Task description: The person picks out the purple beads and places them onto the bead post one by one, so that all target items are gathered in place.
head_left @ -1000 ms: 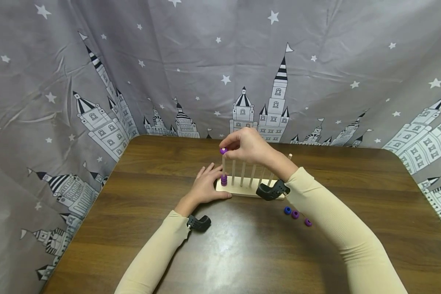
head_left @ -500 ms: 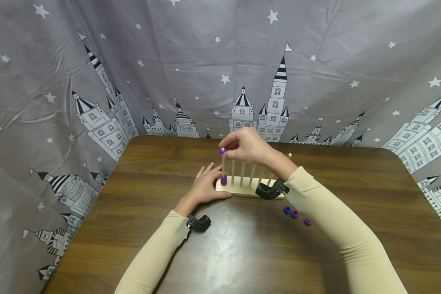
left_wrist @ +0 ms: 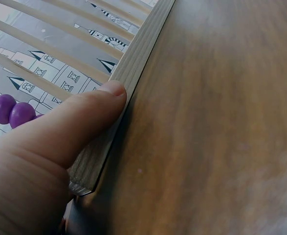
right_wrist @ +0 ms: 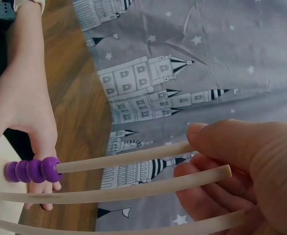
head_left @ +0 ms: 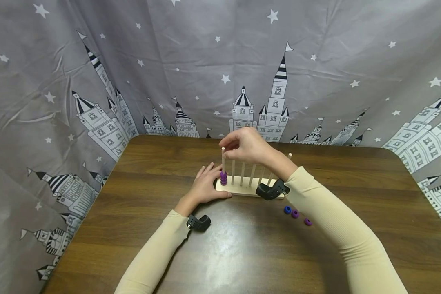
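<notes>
A pale wooden peg stand [head_left: 243, 189] with a row of upright pegs stands on the table. Several purple beads [right_wrist: 33, 170] are stacked at the bottom of its leftmost peg. My left hand [head_left: 207, 185] holds the left end of the base, its thumb [left_wrist: 92, 115] along the front edge and its other fingers spread behind. At the top of the leftmost peg, my right hand [head_left: 247, 145] has thumb and fingers loosely around the bare tip, with no bead between them. The tip of that peg is hidden behind the thumb in the right wrist view.
A blue bead [head_left: 287, 210], a purple bead [head_left: 295, 214] and another purple bead [head_left: 308, 221] lie on the brown wooden table [head_left: 158, 163], in front of the stand's right end. A grey curtain [head_left: 191, 65] with castles and stars hangs behind the table.
The purple bead that my right hand pinched at the peg's top has been let go and has dropped onto the stack below. Both hands have stayed in place.
</notes>
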{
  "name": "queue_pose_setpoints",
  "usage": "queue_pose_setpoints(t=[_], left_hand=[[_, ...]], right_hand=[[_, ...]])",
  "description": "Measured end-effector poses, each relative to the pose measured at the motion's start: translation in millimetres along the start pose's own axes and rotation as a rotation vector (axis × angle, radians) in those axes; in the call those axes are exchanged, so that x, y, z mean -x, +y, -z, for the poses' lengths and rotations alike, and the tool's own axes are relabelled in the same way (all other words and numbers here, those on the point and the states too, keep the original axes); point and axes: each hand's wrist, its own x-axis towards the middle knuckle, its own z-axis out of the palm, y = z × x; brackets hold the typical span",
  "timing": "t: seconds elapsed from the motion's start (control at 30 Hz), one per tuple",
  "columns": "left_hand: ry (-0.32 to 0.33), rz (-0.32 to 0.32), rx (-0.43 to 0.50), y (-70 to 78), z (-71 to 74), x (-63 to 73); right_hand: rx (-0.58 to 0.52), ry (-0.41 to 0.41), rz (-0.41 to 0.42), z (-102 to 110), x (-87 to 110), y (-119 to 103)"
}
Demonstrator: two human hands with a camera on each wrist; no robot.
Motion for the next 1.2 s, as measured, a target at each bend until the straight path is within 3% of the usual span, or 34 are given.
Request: queue_pose_setpoints(t=[0.4,0.67,1.0,1.2], left_hand=[[-0.001,0.003,-0.005,1.1,0.8,-0.1],[0.000,0.000,-0.012,1.4,0.8,-0.6],[0.007,-0.001,-0.027,0.9,0.3,-0.4],[0.002,0.003,-0.024,-0.3,-0.3,-0.2]], right_hand=[[-0.042,0.024,-0.041,3.1,1.5,0.3],[-0.039,0.053,-0.049,16.2,7.7,1.8],[-0.029,0.188,-0.082,50.3,37.9,25.0],[-0.030,0.262,-0.135,70.0,67.5,41.7]])
